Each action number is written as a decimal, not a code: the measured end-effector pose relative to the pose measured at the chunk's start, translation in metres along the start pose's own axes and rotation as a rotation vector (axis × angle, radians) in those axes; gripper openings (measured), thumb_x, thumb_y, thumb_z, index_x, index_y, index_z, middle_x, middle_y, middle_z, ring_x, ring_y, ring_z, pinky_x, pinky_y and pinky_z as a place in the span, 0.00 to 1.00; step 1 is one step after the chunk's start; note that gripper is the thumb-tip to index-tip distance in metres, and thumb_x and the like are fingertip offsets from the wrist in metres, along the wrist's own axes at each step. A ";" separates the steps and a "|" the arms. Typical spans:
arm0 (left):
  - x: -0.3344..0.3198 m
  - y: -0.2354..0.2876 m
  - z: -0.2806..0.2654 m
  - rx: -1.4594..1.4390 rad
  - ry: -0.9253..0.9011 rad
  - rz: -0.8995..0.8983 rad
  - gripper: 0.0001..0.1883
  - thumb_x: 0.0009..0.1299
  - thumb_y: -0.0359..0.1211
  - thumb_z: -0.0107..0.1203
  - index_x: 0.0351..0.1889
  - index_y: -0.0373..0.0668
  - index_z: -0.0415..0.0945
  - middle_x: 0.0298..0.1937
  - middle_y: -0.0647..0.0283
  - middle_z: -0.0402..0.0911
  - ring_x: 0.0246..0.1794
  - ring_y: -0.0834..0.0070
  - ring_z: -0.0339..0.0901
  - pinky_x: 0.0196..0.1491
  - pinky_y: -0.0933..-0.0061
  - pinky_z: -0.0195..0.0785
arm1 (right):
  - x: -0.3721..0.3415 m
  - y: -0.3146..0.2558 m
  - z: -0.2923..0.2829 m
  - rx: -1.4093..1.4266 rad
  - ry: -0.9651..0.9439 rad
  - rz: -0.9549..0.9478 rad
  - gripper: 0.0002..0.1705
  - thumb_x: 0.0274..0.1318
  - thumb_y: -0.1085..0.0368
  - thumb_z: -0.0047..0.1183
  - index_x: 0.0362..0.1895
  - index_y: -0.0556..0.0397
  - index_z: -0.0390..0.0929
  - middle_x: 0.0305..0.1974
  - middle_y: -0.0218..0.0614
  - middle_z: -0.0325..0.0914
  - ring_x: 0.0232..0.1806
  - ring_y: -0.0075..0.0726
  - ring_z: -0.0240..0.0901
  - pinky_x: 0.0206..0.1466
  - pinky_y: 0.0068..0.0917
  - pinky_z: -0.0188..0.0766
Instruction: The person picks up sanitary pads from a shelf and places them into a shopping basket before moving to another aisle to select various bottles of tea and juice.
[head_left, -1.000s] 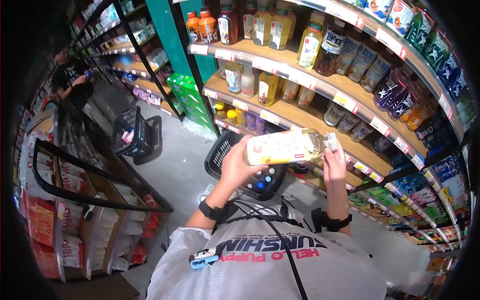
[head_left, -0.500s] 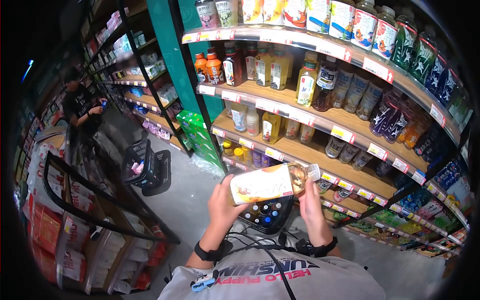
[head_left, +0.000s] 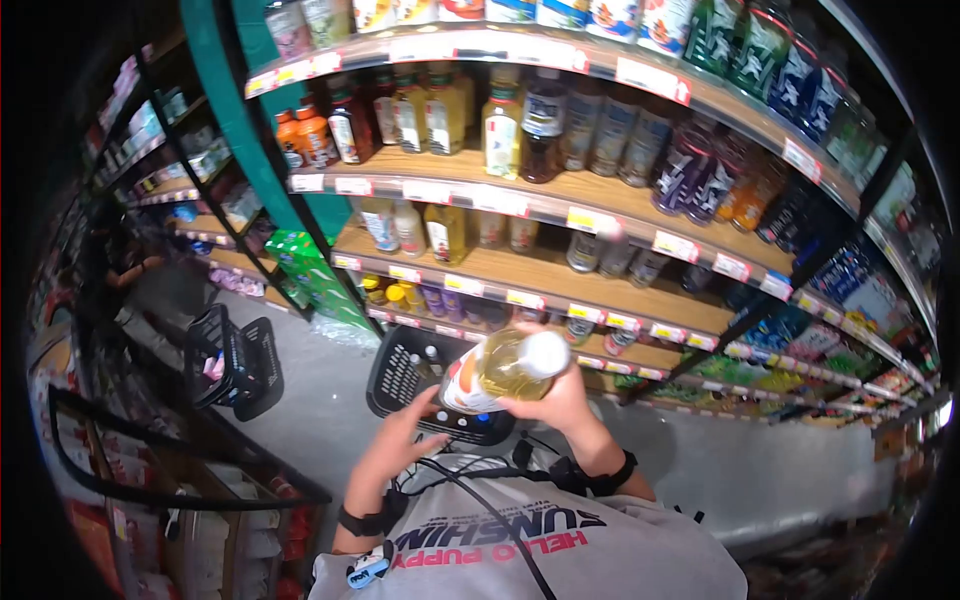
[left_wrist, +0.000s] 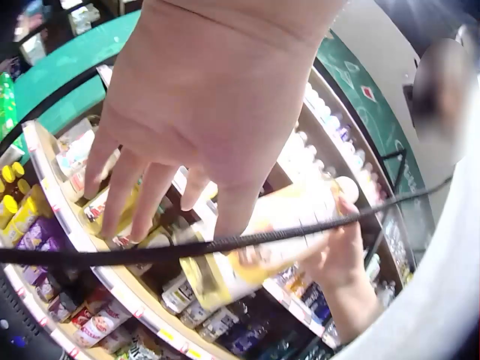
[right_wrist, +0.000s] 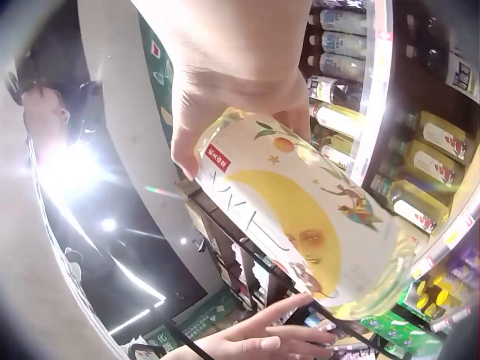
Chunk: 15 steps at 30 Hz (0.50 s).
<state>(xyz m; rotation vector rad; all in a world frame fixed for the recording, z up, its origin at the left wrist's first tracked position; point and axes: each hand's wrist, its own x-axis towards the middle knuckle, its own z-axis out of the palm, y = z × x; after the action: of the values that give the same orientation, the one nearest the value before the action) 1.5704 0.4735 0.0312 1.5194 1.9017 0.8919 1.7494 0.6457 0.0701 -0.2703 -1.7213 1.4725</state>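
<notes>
A large clear bottle of pale yellow drink (head_left: 512, 368) with a white cap is held in my right hand (head_left: 562, 402) over the basket. In the right wrist view the fingers of that hand wrap round the bottle's shoulder, and its white label (right_wrist: 300, 210) shows a yellow moon with a face. My left hand (head_left: 398, 448) is beside the bottle's lower end, fingers extended and spread. The left wrist view has the left hand (left_wrist: 199, 97) stretched out, palm showing, its fingertips overlapping the bottle's base (left_wrist: 206, 277).
Below the hands a black shopping basket (head_left: 388, 372) on the floor holds several bottles. Ahead stands a curved drinks shelf (head_left: 640, 290) full of bottles. Another black basket (head_left: 212, 375) stands to the left, near a person (head_left: 115, 265) and a side rack with a black rail (head_left: 170, 492).
The left hand has let go of the bottle's base. The bottle, held by the right hand, has turned from lying sideways to cap towards me. The head view has shifted right.
</notes>
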 end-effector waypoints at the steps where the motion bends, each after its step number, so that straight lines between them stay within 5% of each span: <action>1: -0.004 -0.016 -0.001 -0.019 0.038 -0.025 0.38 0.56 0.35 0.62 0.63 0.43 0.54 0.47 0.47 0.74 0.50 0.58 0.72 0.52 0.63 0.63 | 0.000 -0.008 -0.004 -0.232 -0.073 -0.031 0.44 0.25 0.61 0.70 0.53 0.54 0.66 0.47 0.36 0.72 0.50 0.33 0.69 0.56 0.29 0.62; 4: -0.017 -0.072 -0.010 0.088 0.234 -0.423 0.39 0.60 0.41 0.58 0.65 0.39 0.50 0.52 0.44 0.71 0.53 0.52 0.70 0.53 0.62 0.62 | -0.008 -0.018 -0.012 -0.309 -0.083 0.059 0.43 0.25 0.59 0.71 0.52 0.53 0.67 0.47 0.38 0.72 0.50 0.36 0.69 0.55 0.31 0.63; 8: -0.011 -0.110 -0.014 0.273 0.482 -0.474 0.41 0.60 0.43 0.57 0.64 0.31 0.47 0.56 0.41 0.67 0.57 0.50 0.65 0.57 0.62 0.58 | -0.029 -0.013 -0.030 -0.408 0.054 0.076 0.42 0.26 0.57 0.70 0.51 0.54 0.67 0.46 0.41 0.72 0.48 0.40 0.71 0.52 0.33 0.66; 9: 0.000 -0.094 -0.016 0.338 0.466 -0.437 0.40 0.61 0.40 0.56 0.64 0.29 0.47 0.60 0.39 0.61 0.61 0.51 0.61 0.60 0.63 0.55 | -0.031 -0.019 -0.033 -0.490 0.061 0.050 0.42 0.26 0.58 0.70 0.51 0.54 0.67 0.46 0.41 0.72 0.48 0.41 0.71 0.51 0.33 0.66; 11: 0.027 -0.029 -0.018 0.009 0.360 -0.331 0.38 0.60 0.36 0.57 0.63 0.29 0.49 0.62 0.38 0.58 0.63 0.52 0.57 0.62 0.63 0.52 | -0.037 -0.021 -0.037 -0.599 0.094 -0.033 0.41 0.26 0.60 0.70 0.51 0.54 0.67 0.44 0.43 0.73 0.46 0.43 0.72 0.50 0.34 0.68; 12: 0.041 -0.027 -0.005 0.200 0.434 0.046 0.37 0.58 0.31 0.58 0.62 0.30 0.51 0.60 0.40 0.61 0.61 0.50 0.60 0.60 0.63 0.55 | -0.044 -0.012 -0.036 -0.614 0.213 -0.132 0.40 0.27 0.63 0.70 0.51 0.55 0.67 0.43 0.42 0.73 0.45 0.40 0.72 0.49 0.32 0.68; 15: 0.066 0.025 0.012 0.321 -0.033 0.426 0.38 0.59 0.34 0.56 0.65 0.35 0.50 0.65 0.47 0.55 0.67 0.54 0.51 0.66 0.64 0.43 | -0.052 -0.004 -0.047 -0.511 0.273 0.056 0.37 0.30 0.65 0.69 0.50 0.58 0.68 0.45 0.39 0.73 0.45 0.31 0.70 0.49 0.28 0.67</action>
<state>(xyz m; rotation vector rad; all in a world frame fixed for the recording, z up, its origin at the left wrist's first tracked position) 1.5801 0.5437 0.0423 2.1730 1.7900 0.7487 1.8158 0.6449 0.0492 -0.7572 -1.8448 0.9555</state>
